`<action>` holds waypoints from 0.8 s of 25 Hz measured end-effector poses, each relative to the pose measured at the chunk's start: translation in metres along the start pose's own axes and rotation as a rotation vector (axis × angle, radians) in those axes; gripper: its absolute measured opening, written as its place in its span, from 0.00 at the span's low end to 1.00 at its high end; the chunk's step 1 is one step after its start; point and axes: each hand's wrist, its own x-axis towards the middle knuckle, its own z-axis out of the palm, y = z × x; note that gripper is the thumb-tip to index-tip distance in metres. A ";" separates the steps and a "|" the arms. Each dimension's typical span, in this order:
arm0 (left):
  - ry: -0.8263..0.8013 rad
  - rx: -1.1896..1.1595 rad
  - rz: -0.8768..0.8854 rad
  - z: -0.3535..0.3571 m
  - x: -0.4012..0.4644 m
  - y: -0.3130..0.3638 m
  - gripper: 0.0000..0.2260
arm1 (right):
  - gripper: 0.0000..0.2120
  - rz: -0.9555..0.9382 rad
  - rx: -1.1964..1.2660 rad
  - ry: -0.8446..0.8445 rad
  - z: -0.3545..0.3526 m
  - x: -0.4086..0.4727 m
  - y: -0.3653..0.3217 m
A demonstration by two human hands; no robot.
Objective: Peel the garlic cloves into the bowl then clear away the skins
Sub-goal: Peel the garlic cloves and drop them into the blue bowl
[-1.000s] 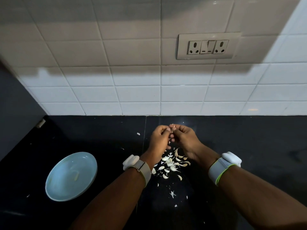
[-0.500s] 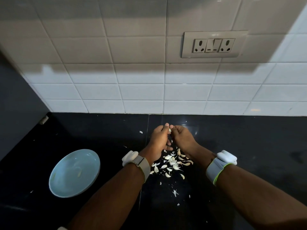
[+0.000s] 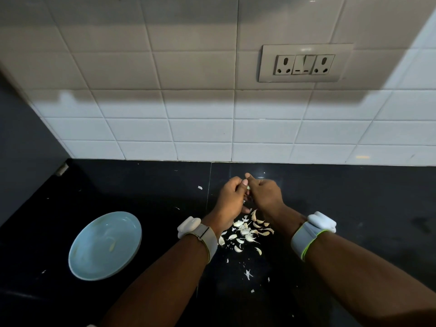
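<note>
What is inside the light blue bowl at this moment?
The light blue bowl on the black counter holds one small pale piece, seemingly a peeled clove; the rest looks bare. Nothing covers its inside. Both hands work over the skins, well right of it.

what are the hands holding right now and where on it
A garlic clove, pinched between the fingertips of the left hand and right hand. The fingers cover most of it, so the exact spot cannot be told.
</note>
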 end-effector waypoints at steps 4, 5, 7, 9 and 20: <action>0.017 0.016 0.012 0.009 0.001 0.001 0.09 | 0.26 0.025 -0.034 0.082 -0.003 -0.005 -0.001; 0.044 0.003 0.015 0.010 0.002 0.003 0.07 | 0.19 0.012 0.040 0.118 0.000 -0.006 0.000; 0.093 -0.079 -0.002 0.009 0.004 0.006 0.04 | 0.10 0.042 0.289 0.130 0.003 -0.008 0.001; 0.113 -0.151 -0.029 0.005 0.005 0.008 0.06 | 0.14 0.091 0.509 0.048 0.002 -0.009 0.003; 0.120 -0.299 -0.068 -0.001 0.006 0.003 0.07 | 0.08 -0.074 0.559 -0.156 -0.011 -0.016 -0.001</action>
